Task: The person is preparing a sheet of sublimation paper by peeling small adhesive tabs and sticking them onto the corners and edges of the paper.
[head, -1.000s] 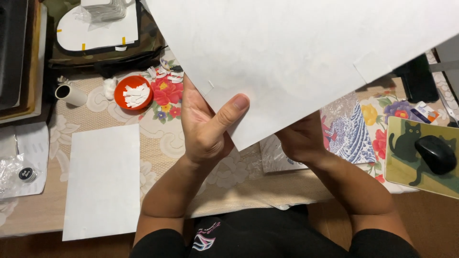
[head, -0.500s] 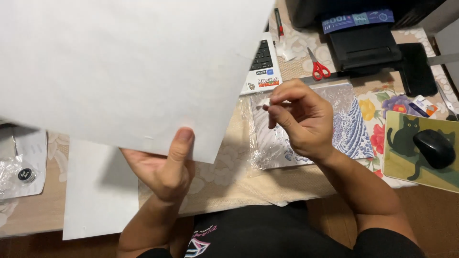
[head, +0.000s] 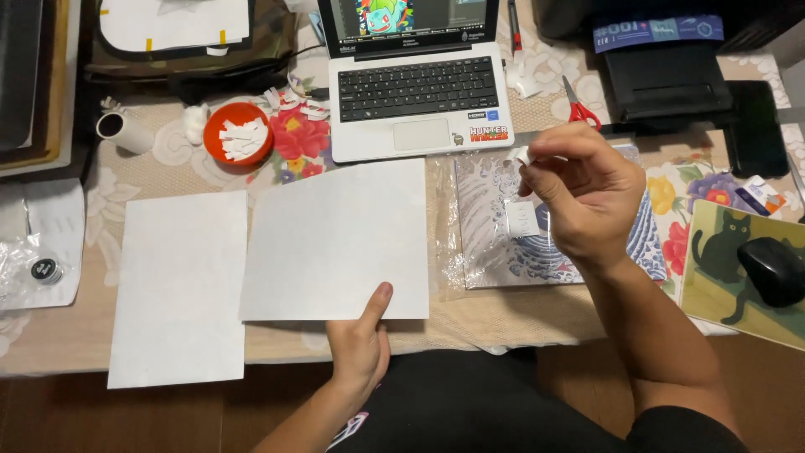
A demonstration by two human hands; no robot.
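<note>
1. My left hand (head: 359,348) sits at the near table edge, pinching the lower edge of a white sheet (head: 335,239) with the thumb on top. The sheet lies flat on the table, reaching from my hand to just short of the laptop (head: 415,80).
2. A second white sheet (head: 178,289) lies just left of the held one, its right edge tucked slightly under it and its near corner overhanging the table edge.
3. My right hand (head: 587,197) is raised over the plastic-sleeved patterned print (head: 495,226), fingers curled, thumb and forefinger nipping a small white scrap (head: 524,157); it looks like tape or paper, but I cannot tell which.
4. A small white piece (head: 522,218) lies on the print below that hand.
5. To the right, a mouse (head: 771,268) rests on a cat mat (head: 729,252).
6. Farther off, left of the laptop, stands an orange bowl (head: 239,134) of white strips; to the right lie red scissors (head: 579,105) beside a black printer (head: 667,71).
</note>
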